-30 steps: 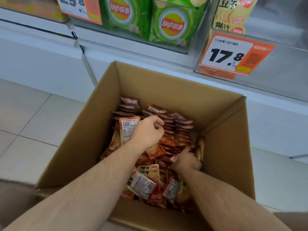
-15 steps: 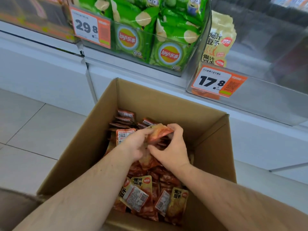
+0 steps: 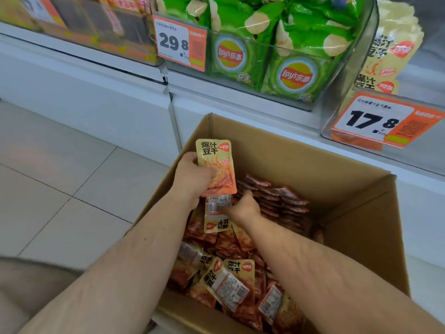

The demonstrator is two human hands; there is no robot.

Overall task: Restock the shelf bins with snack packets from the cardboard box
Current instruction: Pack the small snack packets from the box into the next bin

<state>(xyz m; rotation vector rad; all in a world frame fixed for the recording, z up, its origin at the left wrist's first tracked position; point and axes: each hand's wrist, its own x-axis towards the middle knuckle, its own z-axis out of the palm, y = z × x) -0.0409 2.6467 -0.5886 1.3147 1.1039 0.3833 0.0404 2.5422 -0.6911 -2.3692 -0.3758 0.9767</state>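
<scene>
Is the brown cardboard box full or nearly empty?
Partly full: orange snack packets cover the brown cardboard box floor, with bare inner walls well above them.

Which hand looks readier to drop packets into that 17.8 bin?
Left, probably. The left hand already grips raised packets, though the bin sits on the right; the right hand is down in the cardboard box.

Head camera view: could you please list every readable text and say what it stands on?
"29.8": price tag on the chip bin.
"Lay's乐事": green chip bags.
"17.8": price tag on the right bin.
"爆汁豆干": snack packet held in the left hand.
Tags' small print and barcodes: too blurred.
</scene>
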